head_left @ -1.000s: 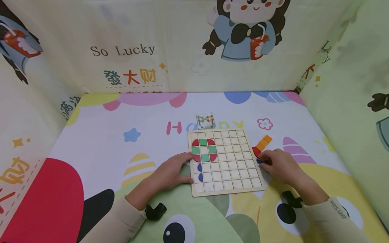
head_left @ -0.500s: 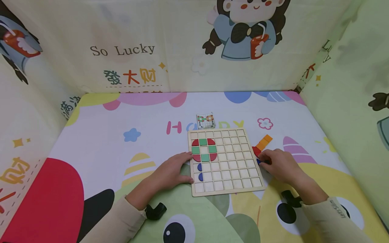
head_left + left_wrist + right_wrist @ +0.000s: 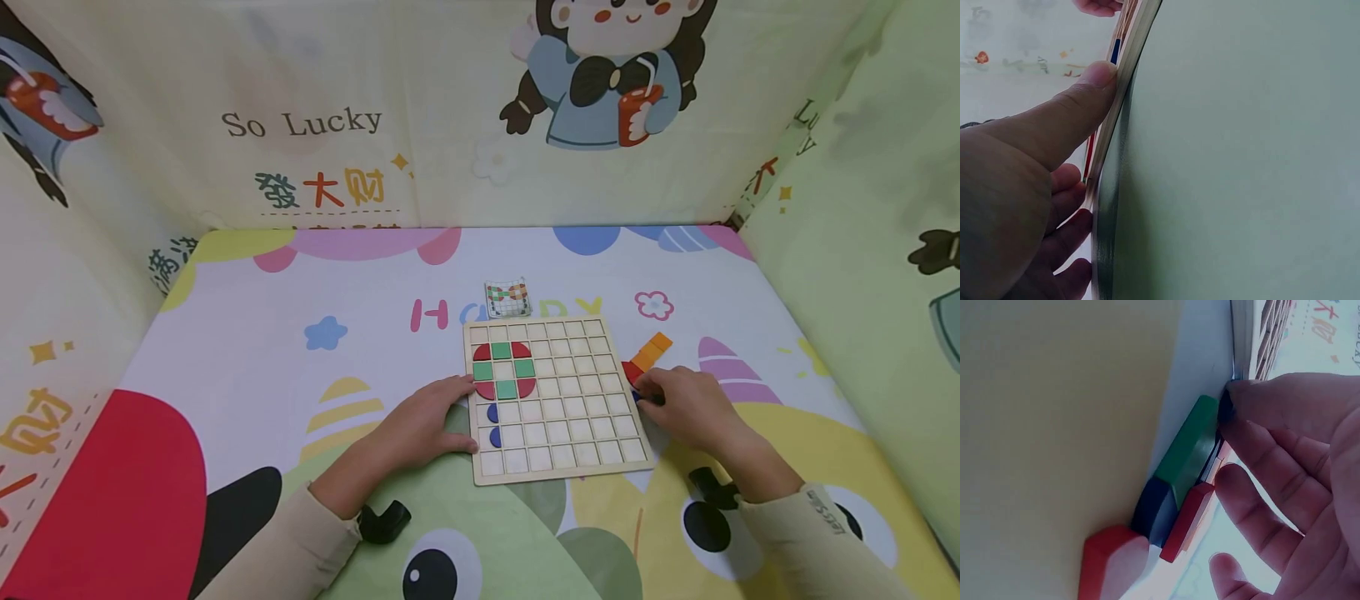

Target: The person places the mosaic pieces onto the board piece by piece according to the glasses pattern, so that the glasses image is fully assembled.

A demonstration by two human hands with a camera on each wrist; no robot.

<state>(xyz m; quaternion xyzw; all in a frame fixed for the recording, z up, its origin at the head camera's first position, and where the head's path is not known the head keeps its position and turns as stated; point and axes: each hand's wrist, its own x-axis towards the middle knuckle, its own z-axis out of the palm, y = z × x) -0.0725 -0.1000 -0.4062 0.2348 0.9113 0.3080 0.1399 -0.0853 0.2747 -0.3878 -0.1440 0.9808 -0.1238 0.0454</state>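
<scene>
A wooden grid board (image 3: pixel 577 408) lies on the patterned tablecloth. Red rounded pieces and green squares (image 3: pixel 501 352) form a ring in its upper left cells, with two blue rounded pieces (image 3: pixel 492 412) below. My left hand (image 3: pixel 416 425) rests at the board's left edge, thumb and fingers spread along it. Just off the right edge, my right hand (image 3: pixel 690 408) pinches a small dark blue piece (image 3: pixel 1227 406) between thumb and index finger; its shape is mostly covered. Beside those fingers, in the right wrist view, lie a green block (image 3: pixel 1188 447), a blue block (image 3: pixel 1155 512) and red blocks (image 3: pixel 1116 556).
Orange squares (image 3: pixel 651 353) lie in a slanted row right of the board, with a red piece (image 3: pixel 632 372) at the near end. A small pattern card (image 3: pixel 507 298) lies behind the board. Printed cloth walls (image 3: pixel 450 183) enclose the table's back and sides.
My right hand has shifted very slightly, and less of the dark pieces under its fingers shows in the head view. My left hand and the board have stayed put.
</scene>
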